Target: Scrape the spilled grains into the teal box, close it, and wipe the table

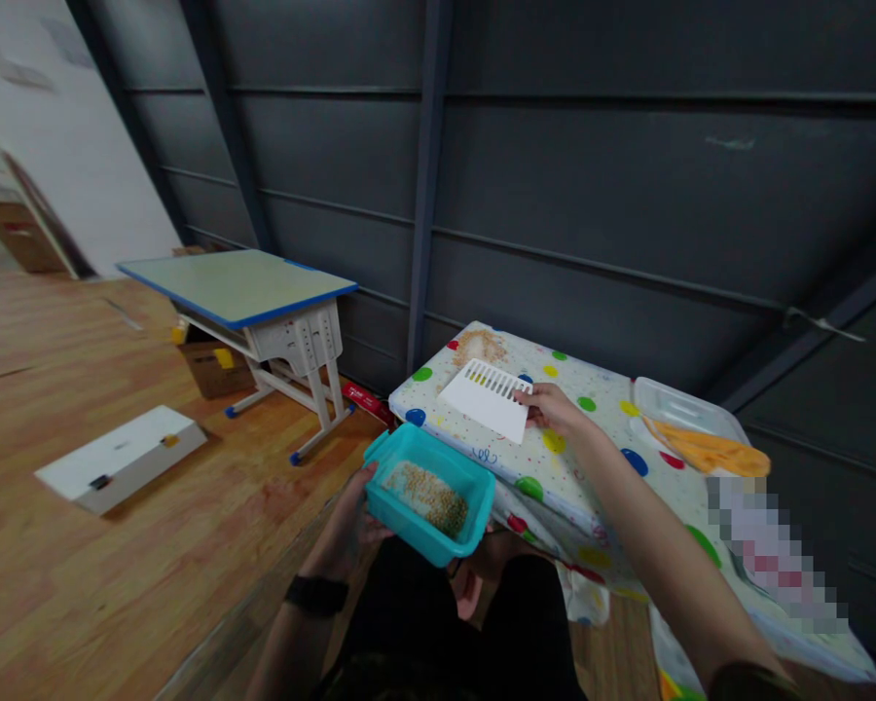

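My left hand [354,521] grips the near left side of a teal plastic tub [429,497], holding it just below the table's near edge. The tub holds pale grains. My right hand [551,409] is closed on the edge of a flat white scraper with comb-like slots [488,398], which lies on the table with the polka-dot cloth [591,458]. A small heap of brownish grains [480,346] sits on the cloth at the far corner, beyond the scraper.
A clear plastic lid or tray [675,404] and an orange cloth [708,453] lie on the table's right part. A blue-edged desk [237,287] stands to the left, a white flat box [121,458] on the wooden floor. A dark panelled wall runs behind.
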A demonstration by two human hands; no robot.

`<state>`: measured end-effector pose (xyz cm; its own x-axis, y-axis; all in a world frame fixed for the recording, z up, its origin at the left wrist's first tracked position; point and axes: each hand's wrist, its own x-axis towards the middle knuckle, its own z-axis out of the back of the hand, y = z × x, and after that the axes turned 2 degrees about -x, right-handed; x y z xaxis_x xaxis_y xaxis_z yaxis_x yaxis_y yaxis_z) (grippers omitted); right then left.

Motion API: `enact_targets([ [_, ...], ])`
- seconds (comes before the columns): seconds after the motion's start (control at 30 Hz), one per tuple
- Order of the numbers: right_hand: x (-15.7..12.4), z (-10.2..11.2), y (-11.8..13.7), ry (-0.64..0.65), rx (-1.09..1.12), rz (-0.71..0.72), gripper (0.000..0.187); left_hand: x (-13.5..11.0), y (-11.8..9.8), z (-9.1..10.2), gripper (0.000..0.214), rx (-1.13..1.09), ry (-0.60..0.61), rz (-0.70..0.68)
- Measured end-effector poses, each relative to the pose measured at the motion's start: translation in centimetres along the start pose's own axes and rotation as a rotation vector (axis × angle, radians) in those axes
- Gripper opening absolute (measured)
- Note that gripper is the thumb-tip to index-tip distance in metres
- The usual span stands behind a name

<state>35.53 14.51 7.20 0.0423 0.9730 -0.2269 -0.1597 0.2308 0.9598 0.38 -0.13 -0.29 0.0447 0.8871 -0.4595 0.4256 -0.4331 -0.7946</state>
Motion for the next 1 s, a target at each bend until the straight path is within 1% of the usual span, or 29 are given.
enact_targets([
  [0.2, -2.9, -1.2, -0.6, 0.157, 0.014, 0.045, 0.016, 0.6, 0.3, 0.3, 0.062, -0.006, -0.011, 0.016],
  [0.27, -4.0, -1.5, -0.6, 0.174, 0.006, 0.054, 0.019, 0.6, 0.1, 0.2, 0.061, -0.008, -0.019, 0.010],
  [0.4, -5.5, -1.6, -0.4, 0.168, 0.011, 0.075, 0.027, 0.2, -0.3, -0.4, 0.059, 0.006, -0.044, 0.033],
  [0.5, -5.7, -1.3, -0.6, 0.188, 0.008, 0.075, 0.030, 0.1, -0.5, -0.6, 0.059, 0.007, -0.064, 0.043],
  [0.57, -5.4, -1.1, -0.7, 0.214, 0.004, 0.077, 0.030, 0.2, -0.5, -0.6, 0.059, 0.013, -0.068, 0.056],
  [0.63, -4.7, -0.8, -0.7, 0.212, 0.008, 0.078, 0.029, 0.3, -0.5, -0.4, 0.060, 0.011, -0.057, 0.056],
  [0.73, -3.1, -0.6, -0.2, 0.120, 0.050, 0.079, 0.021, 0.2, -0.4, -0.2, 0.062, -0.012, -0.047, 0.040],
  [0.87, -0.4, -1.2, 1.1, -0.070, 0.118, 0.092, 0.006, 0.3, -0.2, 0.2, 0.063, -0.034, -0.022, 0.017],
  [0.93, 0.8, -1.7, 1.6, -0.162, 0.126, 0.078, 0.004, 0.5, 0.0, 0.5, 0.064, -0.025, -0.016, 0.011],
  [1.0, 1.8, -2.3, 1.8, -0.227, 0.116, 0.056, 0.005, 0.6, 0.1, 0.8, 0.065, -0.017, -0.036, 0.011],
])
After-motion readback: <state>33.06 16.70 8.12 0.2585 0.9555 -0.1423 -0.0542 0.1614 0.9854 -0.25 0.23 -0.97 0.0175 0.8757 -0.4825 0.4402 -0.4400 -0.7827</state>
